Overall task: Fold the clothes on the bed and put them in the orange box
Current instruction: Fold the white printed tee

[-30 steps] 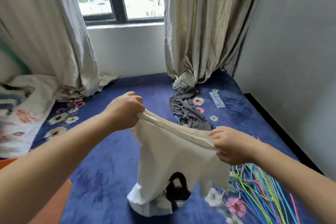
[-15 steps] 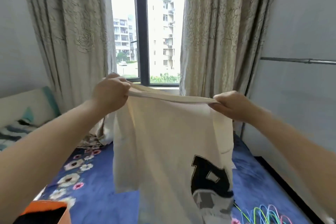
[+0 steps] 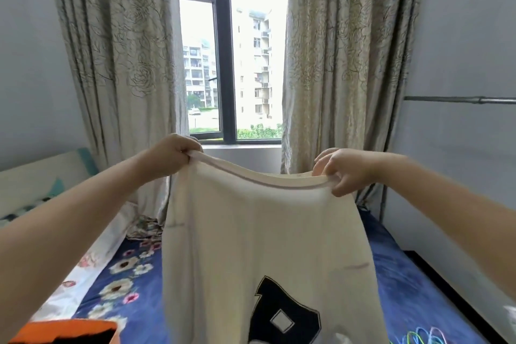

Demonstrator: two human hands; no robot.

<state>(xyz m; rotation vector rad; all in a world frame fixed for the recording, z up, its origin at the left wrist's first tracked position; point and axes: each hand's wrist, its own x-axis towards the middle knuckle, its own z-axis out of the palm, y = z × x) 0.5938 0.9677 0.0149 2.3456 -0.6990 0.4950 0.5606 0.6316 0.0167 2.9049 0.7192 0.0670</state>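
Observation:
A cream garment (image 3: 259, 246) with a black patch hangs in the air in front of me, above the blue flowered bed (image 3: 402, 282). My left hand (image 3: 170, 155) grips one end of its top hem and my right hand (image 3: 346, 172) grips the other end, so the hem sags between them. The cloth hides the middle of the bed. A corner of the orange box (image 3: 69, 329) shows at the bottom left.
Beige curtains (image 3: 120, 70) frame a window (image 3: 226, 64) straight ahead. A white quilt (image 3: 92, 260) lies along the bed's left side, and coloured hangers (image 3: 421, 335) lie at the bottom right. A metal rail (image 3: 458, 100) runs along the right wall.
Both hands lifted the garment from low over the bed to chest height, and it now hangs spread. Since half a second ago the hands moved slightly apart and the hem sags.

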